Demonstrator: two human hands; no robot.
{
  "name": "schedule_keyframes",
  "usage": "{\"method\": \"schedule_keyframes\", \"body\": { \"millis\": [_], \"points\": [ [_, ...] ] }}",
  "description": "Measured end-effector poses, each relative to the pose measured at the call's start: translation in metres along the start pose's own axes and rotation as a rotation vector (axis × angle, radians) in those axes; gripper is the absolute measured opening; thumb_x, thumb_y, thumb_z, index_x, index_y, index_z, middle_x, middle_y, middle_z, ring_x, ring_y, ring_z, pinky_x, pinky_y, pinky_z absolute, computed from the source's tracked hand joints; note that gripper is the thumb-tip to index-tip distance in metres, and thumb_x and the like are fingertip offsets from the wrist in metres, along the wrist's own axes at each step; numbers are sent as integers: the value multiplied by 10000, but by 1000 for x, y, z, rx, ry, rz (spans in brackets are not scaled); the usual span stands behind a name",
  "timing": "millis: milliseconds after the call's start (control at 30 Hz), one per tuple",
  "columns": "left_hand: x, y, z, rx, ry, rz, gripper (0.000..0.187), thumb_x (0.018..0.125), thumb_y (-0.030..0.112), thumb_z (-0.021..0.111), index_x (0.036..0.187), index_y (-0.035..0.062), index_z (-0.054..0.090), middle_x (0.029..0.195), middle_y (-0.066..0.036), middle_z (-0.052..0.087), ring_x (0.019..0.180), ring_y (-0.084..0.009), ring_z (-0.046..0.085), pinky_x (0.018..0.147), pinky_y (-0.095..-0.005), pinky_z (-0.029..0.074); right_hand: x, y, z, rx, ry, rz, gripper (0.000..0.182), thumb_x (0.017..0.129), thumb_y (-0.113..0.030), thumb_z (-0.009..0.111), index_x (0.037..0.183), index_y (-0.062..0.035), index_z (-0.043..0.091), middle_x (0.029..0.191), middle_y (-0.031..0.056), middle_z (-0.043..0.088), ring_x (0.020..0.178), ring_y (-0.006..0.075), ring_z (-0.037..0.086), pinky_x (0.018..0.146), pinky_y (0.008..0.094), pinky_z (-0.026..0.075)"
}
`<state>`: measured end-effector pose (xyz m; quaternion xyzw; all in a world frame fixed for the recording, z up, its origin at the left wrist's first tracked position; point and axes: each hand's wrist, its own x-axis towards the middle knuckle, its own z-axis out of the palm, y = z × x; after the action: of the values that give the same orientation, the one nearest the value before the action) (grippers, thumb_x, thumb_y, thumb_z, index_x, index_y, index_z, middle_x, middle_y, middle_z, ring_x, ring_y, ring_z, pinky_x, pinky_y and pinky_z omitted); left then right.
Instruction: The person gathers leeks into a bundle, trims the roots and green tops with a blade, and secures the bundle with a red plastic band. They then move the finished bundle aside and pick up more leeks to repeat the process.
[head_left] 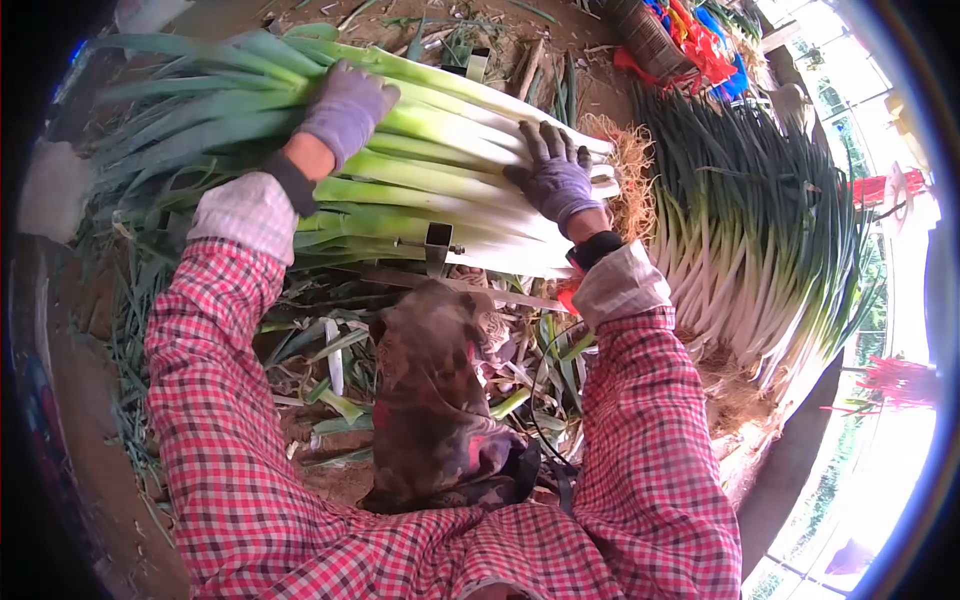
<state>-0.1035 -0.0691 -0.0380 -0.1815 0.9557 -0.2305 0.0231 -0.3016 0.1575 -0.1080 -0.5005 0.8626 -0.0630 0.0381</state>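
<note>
A wide layer of large green onions [440,165] lies before me, leaves to the left and white shafts and roots to the right. My left hand [350,108], in a purple-grey glove, is closed over the stalks where green turns pale; its fingertips are partly hidden. Farther right, my right hand [558,178], gloved alike, rests on the white shafts near the roots with fingers spread. A metal bracket [437,245] with a bolt stands at the near edge of the layer.
Another large heap of green onions [750,220] lies at the right. Behind it are a woven basket [648,40] and red and blue bags [700,50]. Leaf scraps [340,360] litter the ground around my knee [425,350]. Red strands [895,385] lie at the far right.
</note>
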Motion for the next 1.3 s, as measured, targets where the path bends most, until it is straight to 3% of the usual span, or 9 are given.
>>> {"method": "schedule_keyframes", "body": {
  "millis": [133, 367, 467, 600, 700, 1033, 1133, 1233, 1300],
  "points": [
    [-44, 12, -10, -51, -33, 46, 495, 826, 277, 609, 1309, 193, 540, 1232, -100, 582, 1147, -282, 537, 1023, -426, 350, -11, -3, -4, -31, -58, 1, 775, 843, -620, 526, 1495, -301, 254, 1564, 100, 198, 1453, 336, 105, 1150, 559, 63],
    [-50, -3, 40, -353, 152, 200, 413, 834, 226, 604, 1246, 253, 603, 1176, -88, 603, 1117, -289, 548, 1057, -460, 323, -18, 3, -2, 20, -89, -16, 789, 861, -685, 426, 1506, -277, 230, 1577, 110, 164, 1454, 357, 97, 1142, 569, 77],
    [-30, 0, 27, -268, 8, 135, 395, 835, 208, 598, 1219, 296, 621, 1164, -66, 611, 1130, -265, 550, 1116, -493, 233, -11, -3, 5, 35, -61, 11, 785, 868, -686, 413, 1509, -276, 221, 1576, 116, 165, 1455, 359, 94, 1139, 575, 77],
    [-18, 5, 41, -225, 104, 35, 363, 893, 207, 514, 1210, 347, 624, 1147, -64, 615, 1164, -233, 546, 1156, -509, 105, -10, -7, 7, 41, -61, 47, 802, 880, -684, 383, 1521, -245, 187, 1585, 124, 129, 1461, 360, 59, 1137, 581, 63],
    [-2, 10, 52, -284, -53, -87, 373, 906, 187, 488, 1192, 380, 630, 1149, -62, 614, 1143, -238, 554, 1152, -518, 112, -14, -6, 5, 57, -81, 50, 799, 891, -671, 373, 1524, -225, 177, 1588, 128, 113, 1462, 362, 46, 1138, 580, 55],
    [-21, 7, 51, -491, 213, 13, 338, 840, 162, 567, 1092, 353, 686, 1111, -74, 621, 1190, -342, 501, 1117, -493, 242, -6, -14, -16, 67, -133, 108, 753, 915, -604, 403, 1515, -197, 201, 1577, 108, 170, 1462, 323, 103, 1146, 569, 89],
    [-27, 13, 41, -444, 260, 12, 329, 821, 134, 578, 1050, 334, 704, 1071, -72, 630, 1145, -314, 523, 1094, -486, 281, 20, -21, -9, 66, 147, -1, 679, 947, -555, 368, 1504, -193, 230, 1553, 89, 251, 1444, 247, 196, 1143, 555, 105],
    [-23, 6, 40, -520, 251, 48, 334, 806, 103, 578, 1030, 313, 711, 1050, -66, 632, 1098, -284, 540, 1074, -488, 306, 47, -25, 5, 93, 156, 62, 662, 952, -535, 371, 1502, -190, 242, 1551, 77, 255, 1439, 256, 208, 1145, 551, 90],
    [-28, 10, 28, -575, 188, 67, 345, 803, 82, 567, 1028, 299, 713, 1042, -65, 631, 1072, -265, 545, 1062, -487, 319, 39, -20, 20, 89, 181, 25, 557, 960, -508, 382, 1445, -235, 361, 1522, 48, 316, 1396, 257, 290, 1110, 575, 184]
  ]
}}
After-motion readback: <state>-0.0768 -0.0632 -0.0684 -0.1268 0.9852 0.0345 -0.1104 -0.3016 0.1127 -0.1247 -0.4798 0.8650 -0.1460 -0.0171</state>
